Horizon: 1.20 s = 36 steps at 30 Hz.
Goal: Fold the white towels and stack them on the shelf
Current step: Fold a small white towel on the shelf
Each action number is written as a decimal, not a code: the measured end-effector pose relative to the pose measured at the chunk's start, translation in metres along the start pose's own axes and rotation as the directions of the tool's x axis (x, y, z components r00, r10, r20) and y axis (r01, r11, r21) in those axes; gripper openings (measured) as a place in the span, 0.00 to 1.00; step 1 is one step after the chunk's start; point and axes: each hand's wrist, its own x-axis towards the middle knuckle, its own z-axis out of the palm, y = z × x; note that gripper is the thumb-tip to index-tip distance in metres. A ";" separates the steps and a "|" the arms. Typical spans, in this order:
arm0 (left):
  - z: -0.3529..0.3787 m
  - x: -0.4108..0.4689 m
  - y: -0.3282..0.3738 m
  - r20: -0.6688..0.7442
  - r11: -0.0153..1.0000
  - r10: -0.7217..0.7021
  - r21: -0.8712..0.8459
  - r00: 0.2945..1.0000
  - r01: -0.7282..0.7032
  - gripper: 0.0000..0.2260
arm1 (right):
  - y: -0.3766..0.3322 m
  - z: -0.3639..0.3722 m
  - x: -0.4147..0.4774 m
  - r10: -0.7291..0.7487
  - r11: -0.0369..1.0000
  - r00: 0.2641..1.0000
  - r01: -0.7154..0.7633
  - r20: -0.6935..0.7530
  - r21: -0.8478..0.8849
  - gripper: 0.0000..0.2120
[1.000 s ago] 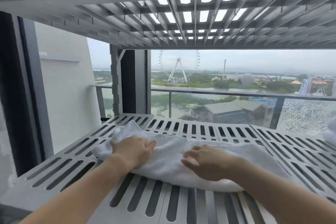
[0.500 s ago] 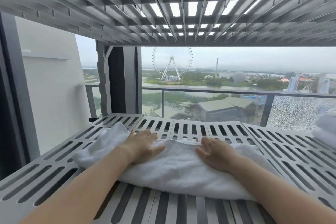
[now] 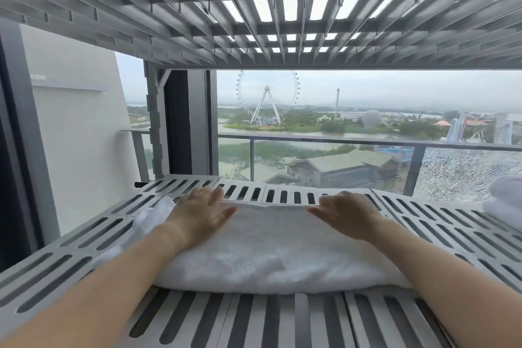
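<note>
A folded white towel (image 3: 265,248) lies across the grey slotted shelf (image 3: 440,237), its rounded fold toward me. My left hand (image 3: 202,213) rests flat on the towel's far left part, fingers straight and reaching over its back edge. My right hand (image 3: 343,213) lies flat on the far right part, fingers stretched along the back edge. A loose end of the towel sticks out to the left of my left wrist. Neither hand grips the cloth.
More folded white towels (image 3: 505,200) sit at the shelf's right edge, partly out of view. A second slotted shelf (image 3: 282,8) hangs close overhead. Behind the shelf are a window, a balcony railing (image 3: 324,140) and a grey upright post (image 3: 156,127) at the back left.
Both hands have slid away from me across the towel to its back edge, flattening it. The towel now lies smoother and further back on the shelf.
</note>
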 end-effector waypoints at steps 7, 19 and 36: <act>0.002 0.007 0.003 0.117 0.976 -0.016 0.219 0.993 -0.010 0.14 | -0.007 0.019 0.004 -0.001 1.000 0.997 0.000 0.080 0.012 0.16; 0.018 0.040 0.109 0.187 0.978 0.157 -0.163 0.970 -0.127 0.18 | -0.024 0.012 -0.007 0.012 0.997 0.998 -0.017 0.066 0.080 0.11; 0.025 0.063 0.163 0.176 0.998 -0.062 0.011 0.982 0.061 0.09 | 0.090 -0.021 -0.013 -0.046 0.969 0.946 -0.035 0.321 0.244 0.19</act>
